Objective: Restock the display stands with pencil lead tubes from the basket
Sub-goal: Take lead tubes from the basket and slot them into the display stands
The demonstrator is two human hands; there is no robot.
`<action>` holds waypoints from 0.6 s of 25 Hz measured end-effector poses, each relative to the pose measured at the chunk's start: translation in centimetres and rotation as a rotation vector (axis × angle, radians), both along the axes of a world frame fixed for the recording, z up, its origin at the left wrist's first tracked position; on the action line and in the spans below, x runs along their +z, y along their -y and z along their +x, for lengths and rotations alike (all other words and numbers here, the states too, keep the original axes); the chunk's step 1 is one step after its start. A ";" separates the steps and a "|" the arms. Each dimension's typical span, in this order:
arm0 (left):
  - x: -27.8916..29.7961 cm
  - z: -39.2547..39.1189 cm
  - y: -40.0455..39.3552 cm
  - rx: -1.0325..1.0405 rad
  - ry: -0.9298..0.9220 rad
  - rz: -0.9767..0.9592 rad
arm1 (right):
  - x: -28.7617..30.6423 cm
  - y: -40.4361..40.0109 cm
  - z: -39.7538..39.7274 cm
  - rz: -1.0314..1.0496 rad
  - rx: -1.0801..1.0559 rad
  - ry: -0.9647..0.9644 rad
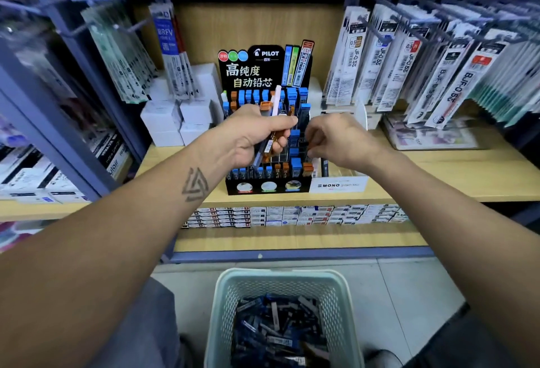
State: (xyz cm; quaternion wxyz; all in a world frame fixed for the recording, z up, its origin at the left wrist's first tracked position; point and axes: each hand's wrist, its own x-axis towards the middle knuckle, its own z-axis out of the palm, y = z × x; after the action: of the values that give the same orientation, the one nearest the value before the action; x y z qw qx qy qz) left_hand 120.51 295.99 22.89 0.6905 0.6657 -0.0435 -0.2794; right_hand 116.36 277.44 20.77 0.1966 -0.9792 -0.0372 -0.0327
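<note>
A black Pilot display stand (267,188) stands on the wooden shelf, its slots holding blue-capped and orange-capped pencil lead tubes. My left hand (254,136) is in front of the stand, closed on a bunch of lead tubes (270,122), among them an orange-capped and a pale pink one. My right hand (339,141) is at the stand's right side, its fingertips pinched at a slot; what they hold is hidden. A pale green basket (285,280) on the floor below holds several dark blue lead tubes (277,329).
White boxes (178,122) are stacked left of the stand. A small MONO display (339,185) sits to its right. Refill packs hang on hooks at left (122,54) and right (423,57). Small boxes (292,215) line the lower shelf.
</note>
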 end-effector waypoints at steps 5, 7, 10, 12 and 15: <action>-0.7 -0.1 -0.3 -0.045 0.022 0.023 | -0.6 -0.4 -0.3 -0.070 0.039 -0.042; -0.8 -0.4 -0.6 -0.080 0.042 0.033 | -0.6 -0.1 -0.4 -0.086 0.023 -0.035; -0.7 -1.1 -0.8 -0.196 0.076 0.032 | 0.7 0.0 -0.5 0.272 -0.118 0.063; -0.7 -1.4 -0.7 -0.279 0.083 0.028 | 1.9 -0.6 -0.9 0.763 -0.190 0.090; -0.9 -1.8 -0.4 -0.351 0.089 0.058 | 2.5 -1.7 -1.3 1.064 -0.105 0.036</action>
State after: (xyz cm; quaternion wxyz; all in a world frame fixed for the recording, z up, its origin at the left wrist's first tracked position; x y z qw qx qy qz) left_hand 118.70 296.42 21.94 0.6091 0.6792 -0.1816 -0.3670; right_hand 115.03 279.13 23.32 0.6632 -0.7442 0.0303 -0.0738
